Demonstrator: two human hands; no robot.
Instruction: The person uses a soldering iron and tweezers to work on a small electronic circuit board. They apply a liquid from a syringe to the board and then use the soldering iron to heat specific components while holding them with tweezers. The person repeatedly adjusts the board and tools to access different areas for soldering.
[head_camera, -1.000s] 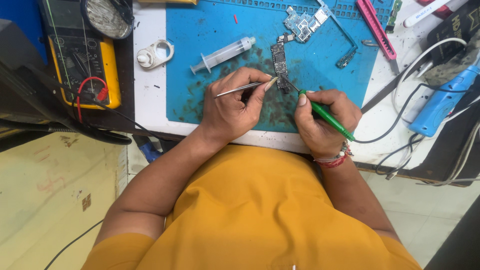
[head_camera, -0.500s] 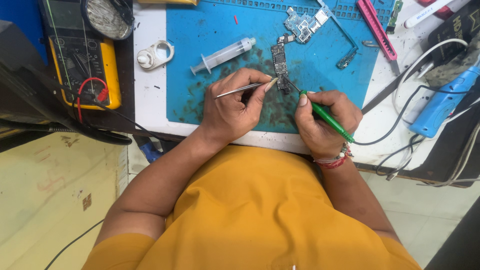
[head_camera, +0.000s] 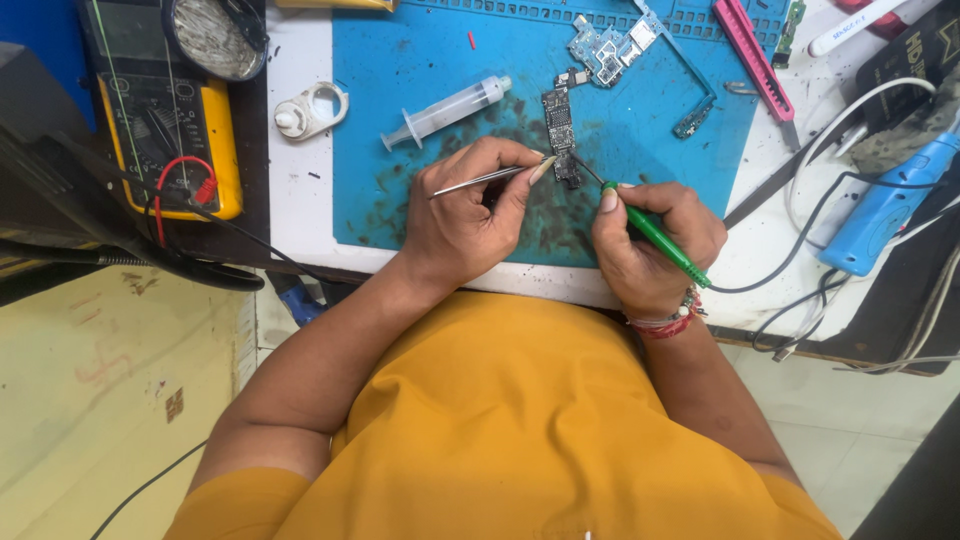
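- On the blue work mat: left hand pinches thin steel tweezers shut, tips beside the narrow dark circuit board.
- Right hand clamps a green-handled soldering iron, tip touching the board's lower end.
- Judgement: rework mid-way; board bare, unassembled.

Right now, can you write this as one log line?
left hand: holds tweezers | right hand: holds green soldering iron | tips at circuit board | blue mat

Left hand rested palm-down, fingers curled in a pinch, forearm angled in from the near left. Right hand was closed in a pen grip, index finger extended, wrist bent, close beside the left.
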